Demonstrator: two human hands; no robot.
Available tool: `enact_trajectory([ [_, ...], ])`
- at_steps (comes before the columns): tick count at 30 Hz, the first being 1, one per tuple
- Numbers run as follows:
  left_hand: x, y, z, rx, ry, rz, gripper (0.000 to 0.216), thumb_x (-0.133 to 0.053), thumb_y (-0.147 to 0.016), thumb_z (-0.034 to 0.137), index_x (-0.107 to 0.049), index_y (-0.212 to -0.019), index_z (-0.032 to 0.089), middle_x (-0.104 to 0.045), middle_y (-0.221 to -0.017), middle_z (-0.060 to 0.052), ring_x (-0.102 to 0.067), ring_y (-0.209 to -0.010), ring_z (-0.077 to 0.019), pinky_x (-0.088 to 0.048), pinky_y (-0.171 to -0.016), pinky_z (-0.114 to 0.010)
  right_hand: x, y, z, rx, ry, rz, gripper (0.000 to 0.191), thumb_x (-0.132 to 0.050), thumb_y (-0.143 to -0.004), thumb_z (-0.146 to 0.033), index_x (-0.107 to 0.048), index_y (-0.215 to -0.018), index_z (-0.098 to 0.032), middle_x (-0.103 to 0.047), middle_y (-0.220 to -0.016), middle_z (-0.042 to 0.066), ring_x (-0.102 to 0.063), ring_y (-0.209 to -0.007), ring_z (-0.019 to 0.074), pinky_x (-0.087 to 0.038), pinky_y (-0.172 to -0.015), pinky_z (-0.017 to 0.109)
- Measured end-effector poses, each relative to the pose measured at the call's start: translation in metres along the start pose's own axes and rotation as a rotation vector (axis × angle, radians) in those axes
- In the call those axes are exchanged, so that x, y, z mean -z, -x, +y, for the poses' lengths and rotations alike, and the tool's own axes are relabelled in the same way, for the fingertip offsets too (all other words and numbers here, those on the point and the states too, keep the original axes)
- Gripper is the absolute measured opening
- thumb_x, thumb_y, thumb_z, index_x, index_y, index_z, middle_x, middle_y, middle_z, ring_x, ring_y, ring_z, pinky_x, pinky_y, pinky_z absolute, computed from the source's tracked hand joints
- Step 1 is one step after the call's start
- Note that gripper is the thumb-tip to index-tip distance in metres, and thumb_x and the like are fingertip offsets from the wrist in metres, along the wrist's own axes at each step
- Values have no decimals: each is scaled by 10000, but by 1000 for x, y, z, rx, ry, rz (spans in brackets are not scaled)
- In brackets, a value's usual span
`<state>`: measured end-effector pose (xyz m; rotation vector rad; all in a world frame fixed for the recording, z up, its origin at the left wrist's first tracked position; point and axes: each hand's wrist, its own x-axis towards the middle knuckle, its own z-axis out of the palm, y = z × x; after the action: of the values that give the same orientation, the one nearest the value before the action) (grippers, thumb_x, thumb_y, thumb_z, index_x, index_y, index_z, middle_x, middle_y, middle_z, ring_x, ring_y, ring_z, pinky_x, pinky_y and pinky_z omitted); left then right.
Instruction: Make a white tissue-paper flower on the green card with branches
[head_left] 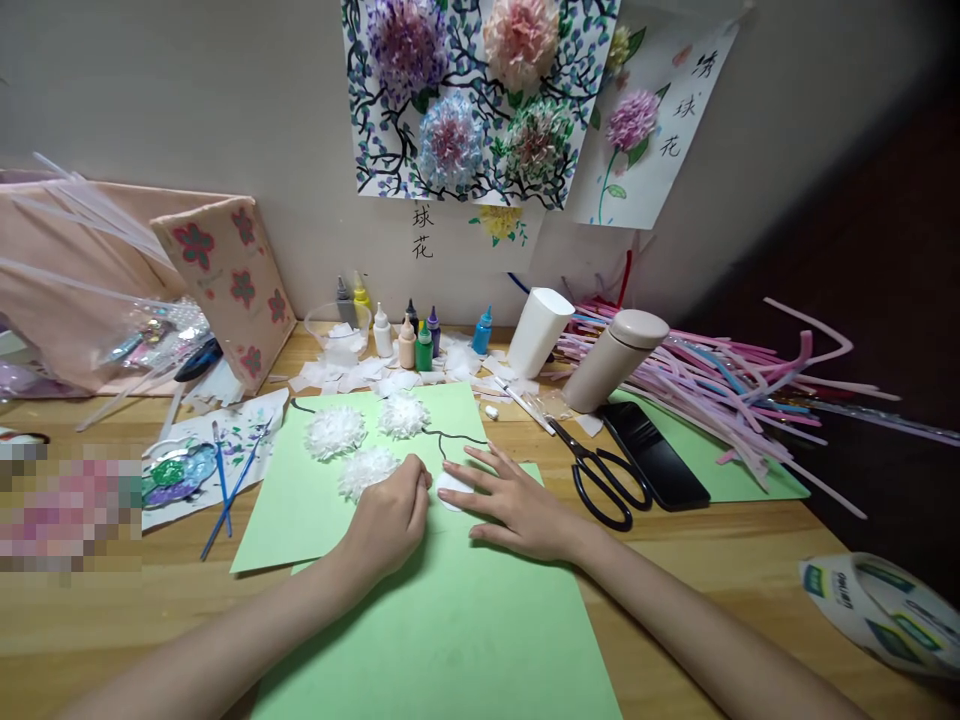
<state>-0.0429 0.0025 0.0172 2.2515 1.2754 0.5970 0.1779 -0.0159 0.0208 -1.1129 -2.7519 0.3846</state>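
Observation:
My right hand (514, 502) lies flat with fingers spread, its fingertips over a small white disc (451, 492), perhaps paper. Just left of the disc, my left hand (391, 508) is closed with its fingers curled together; whatever it may pinch is hidden. Beneath both hands are light green sheets (450, 630). On the upper sheet sit three fluffy white paper flowers (335, 432), one partly behind my left hand. A dark branch line (457, 437) runs from the flowers toward my right fingers.
Black-handled scissors (609, 480) and a phone (656, 455) lie right of my hand, below a tumbler (615, 360). Paint bottles (424, 345) stand among paper scraps at the back. Brushes (238, 480) lie left, tape (889, 610) right. Pipe cleaners (720, 390) pile up behind.

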Motion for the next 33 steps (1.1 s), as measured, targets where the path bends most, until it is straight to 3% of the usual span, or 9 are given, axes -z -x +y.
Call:
enact_trajectory([
  [8, -1, 1, -1, -12, 4, 11, 161, -244, -910, 240, -389, -845, 209, -614, -810, -27, -616, -703, -176, -456, -642, -305, 0, 0, -2, -2, -1, -19, 542, -389, -914, -505, -291, -1415, -324, -213, -1514, 1, -124, -1390, 286, -114, -1104, 561],
  [13, -2, 1, -1, -13, -4, 24, 165, -244, -911, 235, -390, -837, 209, -610, -791, -20, -606, -671, -166, -452, -620, -293, 0, 3, -2, -37, -68, -3, 607, -370, -926, -489, -163, -1457, -280, -257, -1499, -11, -86, -1399, 258, -125, -1125, 513],
  [21, -2, 0, -1, -88, -57, 43, 195, -254, -917, 229, -446, -908, 203, -610, -799, -18, -602, -670, -154, -472, -621, -287, 0, 5, 0, -49, -92, 24, 574, -358, -939, -453, -174, -1455, -279, -261, -1497, -8, -112, -1395, 258, -117, -1125, 521],
  [27, -1, 0, 2, -208, -146, 59, 231, -282, -913, 212, -483, -1023, 178, -587, -1153, -113, -640, -841, -171, -522, -697, -301, 0, 5, 1, -30, -91, 57, 576, -390, -935, -411, -198, -1453, -246, -357, -1458, 27, -187, -1378, 248, -153, -1123, 513],
  [30, -1, -3, 5, -350, -212, -5, 294, -318, -904, 204, -502, -1132, 172, -501, -1312, -121, -586, -1052, -210, -505, -864, -361, -3, 6, 2, -82, -82, 139, 564, -380, -945, -356, -182, -1456, -224, -360, -1457, 43, -241, -1360, 232, -203, -1120, 489],
  [33, -1, -4, 6, -477, -235, -109, 389, -340, -901, 205, -445, -1274, 181, -452, -1375, -94, -441, -1249, -223, -394, -1036, -417, -9, 8, 6, -192, -102, 257, 508, -350, -956, -306, -234, -1440, -207, -414, -1420, 78, -367, -1297, 222, -296, -1088, 469],
])
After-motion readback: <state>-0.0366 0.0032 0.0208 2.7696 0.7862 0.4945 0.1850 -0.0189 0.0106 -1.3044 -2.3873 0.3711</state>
